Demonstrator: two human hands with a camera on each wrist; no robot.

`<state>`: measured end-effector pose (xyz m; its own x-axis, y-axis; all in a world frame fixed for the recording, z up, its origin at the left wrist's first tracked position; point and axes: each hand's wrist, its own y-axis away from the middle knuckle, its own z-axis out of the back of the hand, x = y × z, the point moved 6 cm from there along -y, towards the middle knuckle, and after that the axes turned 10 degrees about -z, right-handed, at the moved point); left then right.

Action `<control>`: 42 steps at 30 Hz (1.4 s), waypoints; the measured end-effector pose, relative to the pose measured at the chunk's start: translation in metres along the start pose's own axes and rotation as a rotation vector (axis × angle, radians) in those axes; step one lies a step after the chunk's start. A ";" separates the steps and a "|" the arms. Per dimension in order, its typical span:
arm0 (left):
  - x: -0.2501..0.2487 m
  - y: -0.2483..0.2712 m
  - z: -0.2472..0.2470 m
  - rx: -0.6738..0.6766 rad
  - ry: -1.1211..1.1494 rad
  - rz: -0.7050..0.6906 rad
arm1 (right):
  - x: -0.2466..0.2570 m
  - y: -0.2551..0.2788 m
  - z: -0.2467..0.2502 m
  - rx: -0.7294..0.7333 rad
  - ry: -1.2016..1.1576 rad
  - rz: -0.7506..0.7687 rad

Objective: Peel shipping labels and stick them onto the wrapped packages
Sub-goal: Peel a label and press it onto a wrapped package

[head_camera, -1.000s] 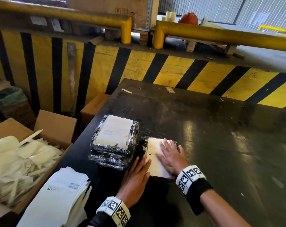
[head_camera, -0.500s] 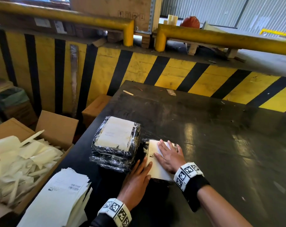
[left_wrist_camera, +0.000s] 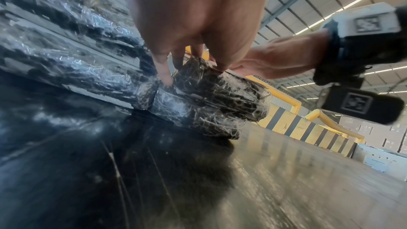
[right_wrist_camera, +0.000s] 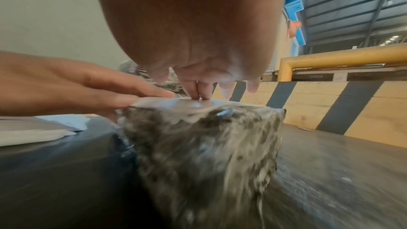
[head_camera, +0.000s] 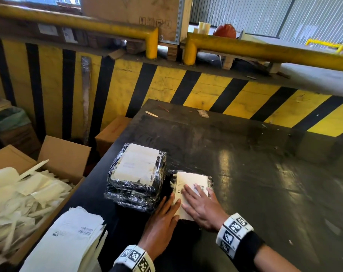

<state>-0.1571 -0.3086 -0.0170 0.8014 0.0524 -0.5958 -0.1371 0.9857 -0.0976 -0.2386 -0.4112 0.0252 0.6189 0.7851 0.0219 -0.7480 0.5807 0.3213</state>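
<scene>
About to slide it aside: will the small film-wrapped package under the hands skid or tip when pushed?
The small black film-wrapped package sits low and flat on the dark glossy table, so it probably slides rather than tips. Its crinkled wrap may drag slightly. It looks boxy, likely stiff.

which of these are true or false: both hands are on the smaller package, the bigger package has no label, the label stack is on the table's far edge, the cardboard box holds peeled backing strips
1. Both hands are on the smaller package: true; left hand and right hand press its label.
2. The bigger package has no label: false; a white label covers its top.
3. The label stack is on the table's far edge: false; it lies at the near left corner.
4. The cardboard box holds peeled backing strips: true.
</scene>
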 end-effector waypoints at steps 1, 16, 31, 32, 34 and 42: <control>0.000 0.000 -0.001 0.006 -0.005 0.001 | 0.000 -0.011 0.004 -0.004 0.006 -0.015; 0.006 -0.001 -0.002 0.028 -0.001 0.020 | 0.000 -0.020 0.006 -0.047 0.037 0.070; 0.007 -0.001 0.000 -0.032 0.007 -0.048 | 0.002 0.032 -0.017 -0.173 -0.150 -0.130; 0.006 0.000 0.001 -0.035 0.001 -0.054 | 0.002 0.040 -0.025 -0.163 -0.145 -0.097; 0.006 0.001 0.001 -0.042 0.007 -0.057 | -0.005 0.053 -0.033 -0.191 -0.141 -0.078; 0.010 -0.003 -0.004 -0.063 0.023 -0.072 | -0.029 0.032 -0.018 -0.227 -0.199 -0.322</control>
<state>-0.1506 -0.3118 -0.0259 0.7972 -0.0222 -0.6032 -0.1166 0.9749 -0.1899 -0.2848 -0.4109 0.0180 0.8467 0.5121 0.1441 -0.5290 0.8391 0.1264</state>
